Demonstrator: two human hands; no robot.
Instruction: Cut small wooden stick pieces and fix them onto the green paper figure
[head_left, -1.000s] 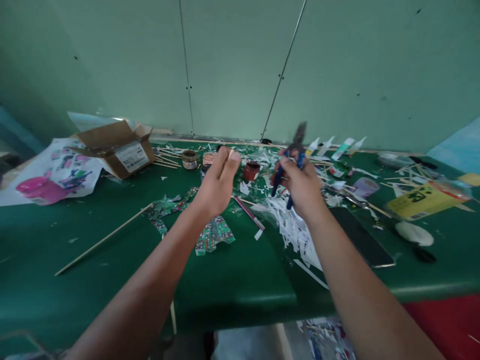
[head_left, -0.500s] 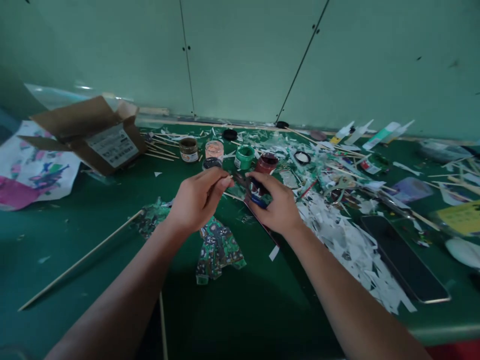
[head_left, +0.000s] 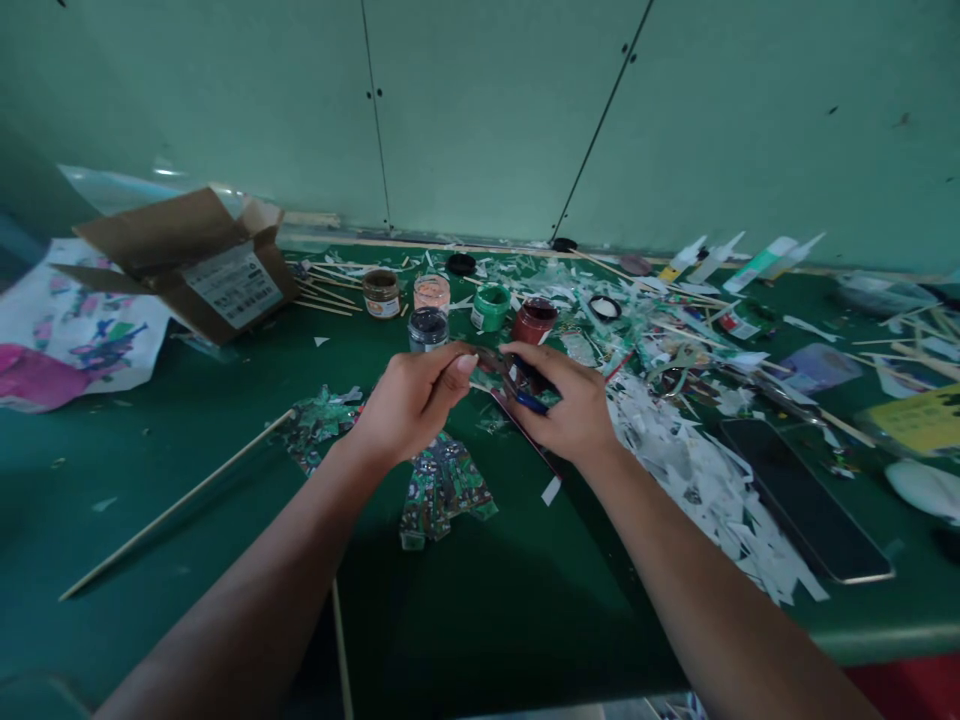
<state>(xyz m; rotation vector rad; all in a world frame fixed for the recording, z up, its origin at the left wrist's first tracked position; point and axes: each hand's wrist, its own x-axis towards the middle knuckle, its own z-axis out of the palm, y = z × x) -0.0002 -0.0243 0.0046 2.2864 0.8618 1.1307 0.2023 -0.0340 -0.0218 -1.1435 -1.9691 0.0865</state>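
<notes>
A: Where were the scissors [head_left: 517, 388]?

B: Centre of frame, just above the green table [head_left: 525, 600]. Right hand [head_left: 570, 415] closed round the blue handles, blades pointing left toward the left hand [head_left: 409, 405]. Couldn't tell if the blades were open.

A: And the left hand?

B: Thumb and fingers pinched together on a small printed scrap [head_left: 480, 376], right at the blade tips. Too small to make out the print.

A: How far along did the cutting look?

B: Well under way, I'd judge. Cut green printed pieces [head_left: 442, 490] lay just below the hands, more of them [head_left: 319, 425] to the left. A wide drift of white offcuts [head_left: 697, 470] spread across the right of the frame. The scrap in hand wasn't laid down with the others yet.

A: Anything else around?

B: Paint jars in a row above the hands: dark [head_left: 428, 327], green [head_left: 490, 307], red [head_left: 535, 320]. Long stick [head_left: 180, 505] lower left, cardboard box [head_left: 195, 260] upper left, phone [head_left: 806, 505] flat at right.
</notes>
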